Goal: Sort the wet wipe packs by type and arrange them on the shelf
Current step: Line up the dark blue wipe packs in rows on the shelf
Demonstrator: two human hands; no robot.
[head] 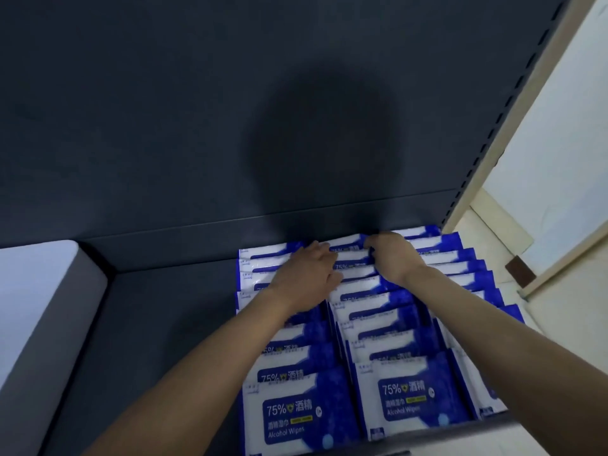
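Blue and white alcohol wipe packs [297,413] marked 75% lie overlapped in three rows on the right half of a dark shelf [158,324]. Both my arms reach to the back of the rows. My left hand [309,271] lies flat with straight fingers on the rear packs of the left row. My right hand [390,255] curls its fingers over the top edge of a rear pack [345,246] in the middle row, close to the shelf's back wall.
A pale grey box-like surface [39,307] stands at the left end of the shelf. The dark back panel [230,110] rises behind. The shelf upright [493,126] with slots runs along the right, with a light floor and door frame beyond.
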